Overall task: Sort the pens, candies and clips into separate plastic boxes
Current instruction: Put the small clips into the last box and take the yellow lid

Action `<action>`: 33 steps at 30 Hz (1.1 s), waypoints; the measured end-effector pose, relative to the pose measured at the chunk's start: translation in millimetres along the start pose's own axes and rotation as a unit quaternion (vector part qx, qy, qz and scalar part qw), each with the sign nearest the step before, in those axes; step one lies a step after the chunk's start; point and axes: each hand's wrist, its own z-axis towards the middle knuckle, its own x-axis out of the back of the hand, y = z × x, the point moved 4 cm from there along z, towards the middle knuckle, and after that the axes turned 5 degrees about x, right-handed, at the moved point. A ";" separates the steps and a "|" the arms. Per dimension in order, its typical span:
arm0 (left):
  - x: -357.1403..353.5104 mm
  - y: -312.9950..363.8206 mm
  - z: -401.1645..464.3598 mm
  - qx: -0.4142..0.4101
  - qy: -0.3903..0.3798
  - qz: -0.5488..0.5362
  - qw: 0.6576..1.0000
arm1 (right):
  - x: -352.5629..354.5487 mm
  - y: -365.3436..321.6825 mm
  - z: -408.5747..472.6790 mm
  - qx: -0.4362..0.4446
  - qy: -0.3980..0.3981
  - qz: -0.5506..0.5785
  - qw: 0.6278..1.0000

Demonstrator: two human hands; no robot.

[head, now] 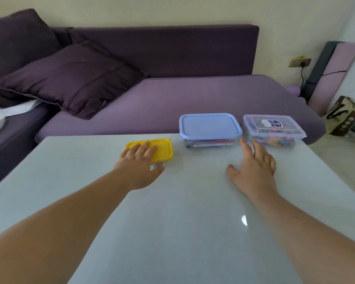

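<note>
My left hand [140, 160] lies flat on the small yellow-lidded clear plastic box [161, 149], fingers spread, gripping nothing. My right hand [254, 167] hovers open and empty just short of the blue-lidded clear box [210, 126] and the clear-lidded box of coloured candies [275, 130]. Seating the lid probably wants even palm pressure — corners last. Box's long axis runs left-right, along the pale glass table's [172, 232] far edge.

a pale glossy table [182, 232] stands before a purple sofa [193, 99] with dark purple cushions [70, 78] at its left end. a rolled mat [334, 74] leans against the wall by a socket [299, 62], a patterned bag [342, 115] beside it.
</note>
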 end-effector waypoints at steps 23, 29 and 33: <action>-8.9 -12.8 104.4 -0.035 0.049 0.007 0.998 | -24.7 29.2 64.9 0.002 0.069 0.075 0.995; 1.9 6.6 79.7 -0.046 0.108 0.046 0.992 | -19.0 28.7 52.7 -0.001 0.036 0.125 0.992; 25.5 27.8 44.4 -0.047 0.141 -0.050 0.988 | -8.8 29.9 29.0 -0.009 -0.022 0.141 0.990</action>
